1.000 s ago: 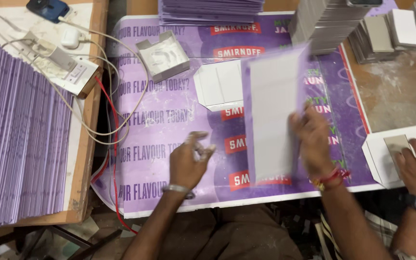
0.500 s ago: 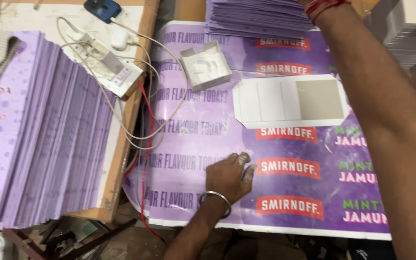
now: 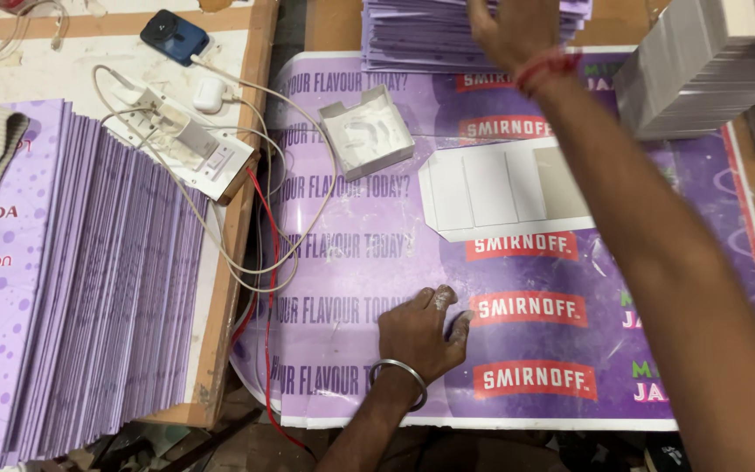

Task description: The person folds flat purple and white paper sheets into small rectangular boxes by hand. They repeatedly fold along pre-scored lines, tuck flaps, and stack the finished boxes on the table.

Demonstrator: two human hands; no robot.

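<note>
The right hand [image 3: 509, 31] reached to the far edge of the table [image 3: 342, 22] and lay on the purple stack [image 3: 421, 35], fingers curled down over its top sheets; whether it gripped a sheet could not be told. The stack sat at the top of the view, straight ahead of the person, its thin purple sheets squared together with layered edges showing on the near side. The left hand [image 3: 419, 334] rested on the purple mat [image 3: 351, 262] near the front edge, palm down and loosely curled, holding nothing, its fingertips dusted white; a metal bangle [image 3: 399, 376] ringed the wrist. Between the two hands lay a flat white card blank [image 3: 504, 188], creased into panels, well apart from the left hand and just under the right forearm. A small grey tray [image 3: 366, 131] stood left of the blank. A fanned pile of purple sheets [image 3: 89, 280] covered the board on the left, beside a white power strip [image 3: 190, 144] and a phone [image 3: 175, 37].
</note>
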